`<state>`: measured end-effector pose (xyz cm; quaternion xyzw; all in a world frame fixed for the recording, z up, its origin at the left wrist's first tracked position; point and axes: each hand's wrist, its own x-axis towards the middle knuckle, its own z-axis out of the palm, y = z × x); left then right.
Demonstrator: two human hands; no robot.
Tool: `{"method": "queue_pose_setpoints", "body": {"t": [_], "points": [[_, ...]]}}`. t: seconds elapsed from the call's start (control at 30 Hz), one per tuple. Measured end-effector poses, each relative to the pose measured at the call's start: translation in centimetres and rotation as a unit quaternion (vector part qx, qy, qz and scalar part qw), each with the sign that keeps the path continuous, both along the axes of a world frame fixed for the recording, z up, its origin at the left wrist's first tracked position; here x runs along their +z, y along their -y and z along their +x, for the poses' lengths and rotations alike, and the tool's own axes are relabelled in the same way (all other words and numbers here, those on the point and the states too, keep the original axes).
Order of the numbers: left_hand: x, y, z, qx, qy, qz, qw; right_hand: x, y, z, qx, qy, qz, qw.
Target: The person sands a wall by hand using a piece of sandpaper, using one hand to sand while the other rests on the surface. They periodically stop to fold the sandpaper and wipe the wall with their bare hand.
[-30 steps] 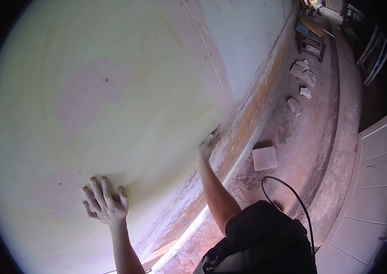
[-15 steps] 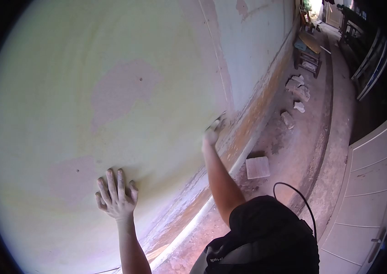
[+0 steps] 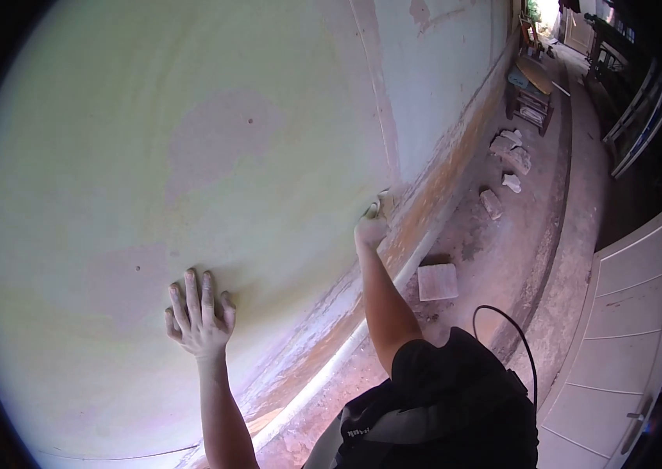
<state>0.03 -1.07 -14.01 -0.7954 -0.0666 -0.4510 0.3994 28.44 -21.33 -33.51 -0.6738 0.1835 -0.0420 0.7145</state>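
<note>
Pressing a pale pad against the wall, the right hand has its grip closed around it, low on the wall where the pale green paint gives way to a scraped orange band. What the pad is made of is too blurred to tell. The left hand lies open and flat on the wall, fingers spread, holding nothing, well to the left of the right hand and further down the painted surface. Both hands look dusted white. A pinkish patch shows on the wall above the left hand. At the foot of the wall a square slab lies on the concrete floor, with chunks of rubble further along the wall's base. A white door lies well away from the wall.
</note>
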Motion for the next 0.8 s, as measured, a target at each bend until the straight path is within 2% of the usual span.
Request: {"method": "queue_pose_setpoints", "body": {"t": [0.07,0.13,0.2,0.3,0.43,0.47,0.5,0.53,0.6,0.67,0.7,0.73,0.8], "points": [[-0.1,0.1,-0.1,0.007,0.005,-0.022,1.0,-1.8,-3.0,0.0,-0.025,0.02,-0.13,0.991],[0.0,0.2,0.1,0.004,0.006,-0.014,1.0,-1.3,-5.7,-6.3,-0.047,0.235,-0.075,0.968],[0.0,0.1,0.0,0.0,0.004,-0.01,1.0,2.7,-6.3,-12.3,-0.074,0.363,-0.112,0.922],[-0.2,0.0,0.0,0.005,0.005,-0.005,1.0,0.5,-6.5,-10.7,-0.063,0.344,-0.094,0.932],[0.0,0.1,0.0,0.003,0.0,-0.004,1.0,-2.1,-4.9,-3.4,-0.171,0.309,-0.055,0.934],[0.2,-0.1,0.2,0.004,-0.002,-0.003,1.0,-2.2,-2.9,-1.8,-0.106,0.18,-0.075,0.975],[0.3,-0.1,0.2,0.002,-0.003,0.009,1.0,-2.1,-1.4,-0.7,-0.036,0.048,-0.096,0.994],[0.2,0.1,0.0,-0.002,-0.006,0.017,1.0,-2.8,-1.5,0.4,-0.033,0.045,-0.102,0.993],[0.2,0.1,-0.2,-0.011,-0.004,0.008,1.0,-4.4,-2.2,2.5,-0.154,-0.026,0.002,0.988],[0.4,0.3,0.0,-0.004,-0.009,0.004,1.0,0.5,-3.6,-3.3,-0.055,0.039,-0.074,0.995],[0.4,0.3,0.0,-0.005,-0.007,0.003,1.0,2.7,-5.4,-7.0,-0.093,0.184,-0.056,0.977],[0.3,0.2,0.1,-0.004,-0.007,0.004,1.0,4.2,-7.0,-10.4,-0.13,0.324,-0.035,0.936],[0.2,0.1,-0.2,-0.004,-0.01,0.01,1.0,4.8,-8.4,-15.9,-0.032,0.364,-0.118,0.923]]}}
